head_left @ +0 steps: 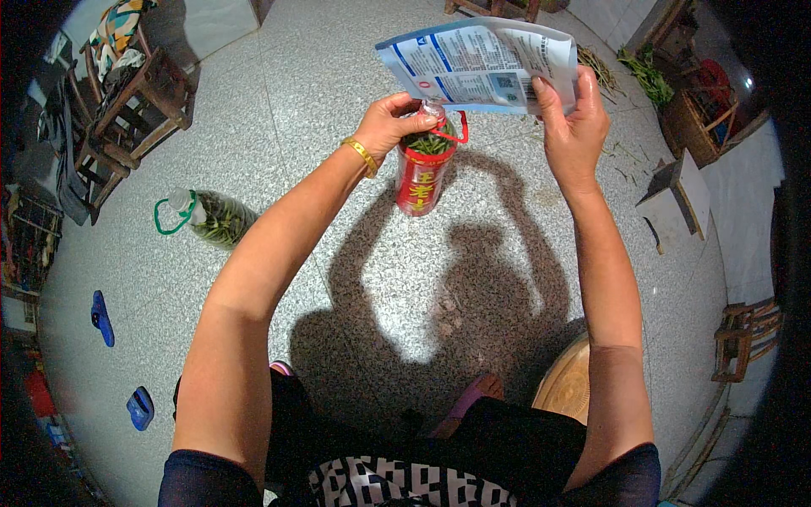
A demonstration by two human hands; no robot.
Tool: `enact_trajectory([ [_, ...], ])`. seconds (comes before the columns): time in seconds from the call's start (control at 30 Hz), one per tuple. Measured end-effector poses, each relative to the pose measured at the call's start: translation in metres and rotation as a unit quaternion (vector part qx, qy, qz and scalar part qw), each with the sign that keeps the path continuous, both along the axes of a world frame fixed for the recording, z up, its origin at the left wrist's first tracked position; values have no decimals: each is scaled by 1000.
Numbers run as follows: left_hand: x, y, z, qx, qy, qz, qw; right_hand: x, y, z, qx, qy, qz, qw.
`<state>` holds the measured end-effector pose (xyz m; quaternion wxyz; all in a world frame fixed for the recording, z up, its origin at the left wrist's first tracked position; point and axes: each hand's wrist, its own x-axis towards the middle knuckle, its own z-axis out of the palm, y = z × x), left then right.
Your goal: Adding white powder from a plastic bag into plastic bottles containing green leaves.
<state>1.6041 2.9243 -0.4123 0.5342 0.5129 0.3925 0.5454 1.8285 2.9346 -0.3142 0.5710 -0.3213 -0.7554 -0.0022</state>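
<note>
A clear plastic bottle with a red label stands upright on the floor in front of me, filled with green pieces of vegetable. My left hand is closed around its neck, beside the red carry loop. Up to the right, my right hand pinches the end of a printed white and blue pouch between thumb and fingers. The pouch lies tilted, its lower left part just above the bottle's mouth. Whether anything is coming out of it I cannot tell.
Left of my arm, another bottle of green pieces has a green loop. Wooden chairs hold cloths at the far left; blue slippers lie below. To the right are a wicker basket, leafy greens and a small wooden stool.
</note>
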Motion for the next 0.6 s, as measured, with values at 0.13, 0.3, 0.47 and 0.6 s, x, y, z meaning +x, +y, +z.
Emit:
enact_trajectory([
  [0.13,2,1,1,8,-12,-6,1000,0,-2,1,1,11,2,1000],
  [0.3,0,0,0,-8,-10,-1,1000,-3,-2,1,1,21,22,1000],
  [0.47,-3,3,-5,-12,-1,-2,1000,-2,-5,2,7,13,15,1000],
  [0.6,1,3,-2,3,-6,3,1000,-1,-3,0,-4,28,13,1000],
])
